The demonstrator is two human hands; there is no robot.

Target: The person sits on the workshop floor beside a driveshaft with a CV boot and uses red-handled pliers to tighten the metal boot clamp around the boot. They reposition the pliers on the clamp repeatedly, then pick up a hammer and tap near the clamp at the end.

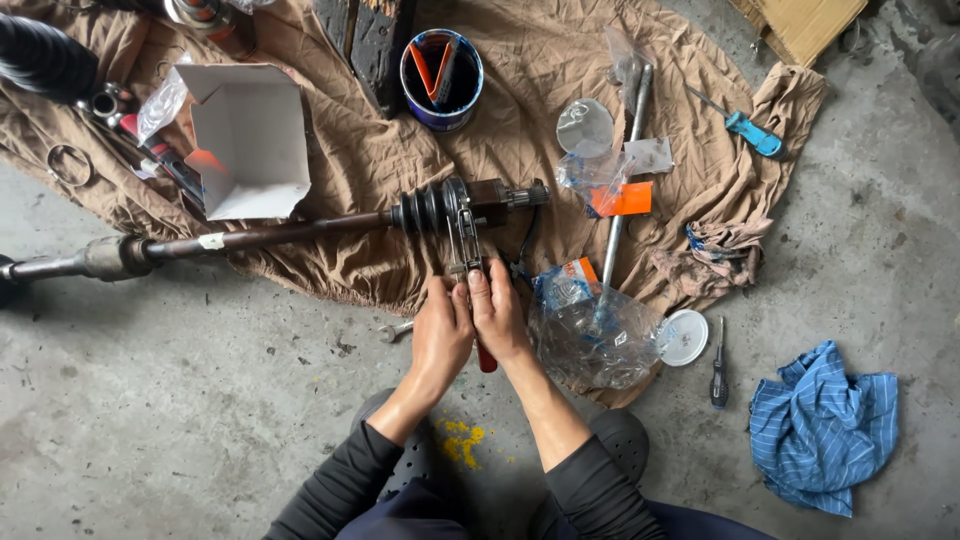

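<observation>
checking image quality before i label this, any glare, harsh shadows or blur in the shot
Head view: soft, even daylight with only faint shadows under the left hand and right hand; mild glare on the clear plastic bag; the axle shaft and brown cloth are sharp; the edges bend slightly from the wide lens.

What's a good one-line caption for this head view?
Both hands, left hand and right hand, work a metal band around the axle boot.

Two bare hands (470, 325), long dark grey sleeves pushed up the forearms, dark perforated clogs below.
</observation>
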